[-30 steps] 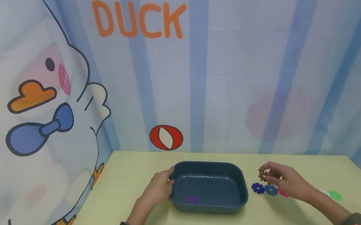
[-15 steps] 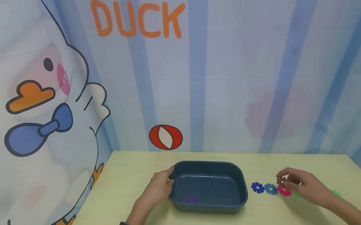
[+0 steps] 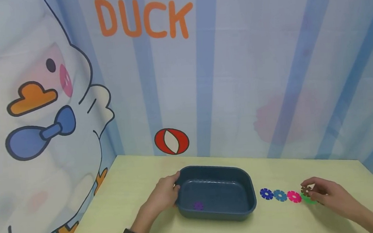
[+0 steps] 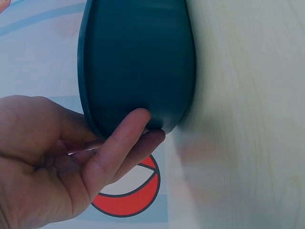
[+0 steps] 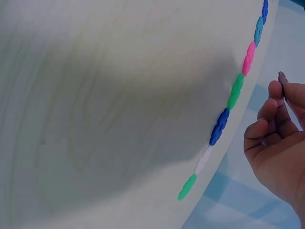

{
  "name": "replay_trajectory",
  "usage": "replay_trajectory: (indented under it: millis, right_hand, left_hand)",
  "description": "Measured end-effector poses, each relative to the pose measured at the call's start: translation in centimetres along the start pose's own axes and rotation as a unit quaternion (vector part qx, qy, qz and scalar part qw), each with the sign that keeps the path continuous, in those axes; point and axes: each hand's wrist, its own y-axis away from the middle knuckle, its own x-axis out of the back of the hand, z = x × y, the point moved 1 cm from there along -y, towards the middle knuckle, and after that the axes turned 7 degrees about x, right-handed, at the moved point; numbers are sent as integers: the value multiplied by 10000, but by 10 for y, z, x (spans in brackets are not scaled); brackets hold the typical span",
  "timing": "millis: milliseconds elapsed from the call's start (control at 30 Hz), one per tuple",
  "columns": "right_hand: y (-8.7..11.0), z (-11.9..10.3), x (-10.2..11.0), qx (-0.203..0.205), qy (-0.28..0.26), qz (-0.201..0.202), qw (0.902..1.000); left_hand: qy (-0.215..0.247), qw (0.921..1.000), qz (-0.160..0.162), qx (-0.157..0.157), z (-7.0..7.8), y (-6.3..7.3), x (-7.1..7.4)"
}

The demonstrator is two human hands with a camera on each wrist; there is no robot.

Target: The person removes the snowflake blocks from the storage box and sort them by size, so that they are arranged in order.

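Observation:
My left hand (image 3: 162, 195) grips the left end of a dark blue rectangular plastic basin (image 3: 216, 218); in the left wrist view, fingers (image 4: 126, 131) press its outer wall. A purple snowflake disc (image 3: 198, 205) lies inside the basin. Between thumb and fingertips, my right hand (image 3: 332, 194) pinches a brown snowflake disc (image 3: 306, 191), held above the row of discs. That row holds a dark blue disc (image 3: 266, 194), a lighter blue disc (image 3: 280, 195), a pink disc (image 3: 294, 197) and a green disc (image 3: 308, 199), partly covered by the brown one.
The right wrist view shows the row continuing with another dark blue disc (image 5: 219, 127), a white disc (image 5: 202, 160) and a second green disc (image 5: 188, 187). They lie on a pale yellow table (image 3: 138, 177). A printed curtain (image 3: 236, 70) hangs behind it.
My right hand has moved right along the row with the brown disc, from above the dark blue disc to over the green one. The left hand and basin have stayed put.

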Motion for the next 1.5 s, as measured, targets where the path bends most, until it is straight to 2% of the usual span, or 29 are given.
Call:
replay_trajectory:
  millis: [200, 433, 600, 833, 1133, 1333, 1500]
  right_hand:
    - [6, 17, 14, 26, -1, 46, 10000]
    - [13, 40, 28, -333, 103, 117, 9993]
    - [18, 44, 33, -575, 289, 302, 9975]
    - [23, 52, 37, -935, 602, 412, 9929]
    - [34, 68, 46, -1536, 635, 410, 9852]
    - [40, 80, 52, -1644, 902, 404, 9814]
    - [45, 88, 58, -2014, 856, 382, 9750]
  left_hand:
    - [10, 10000, -4, -9, -1, -1, -1]
    - [3, 10000, 22, -55, 0, -3, -1]
    - [-25, 9999, 52, -84, 1, -4, 0]
    - [-88, 9999, 63, -90, 0, -5, -1]
    - [-20, 10000, 21, -81, -1, -3, -3]
    - [-12, 10000, 15, -63, 0, -2, -3]
    - [-53, 10000, 28, -23, 0, 0, -3]
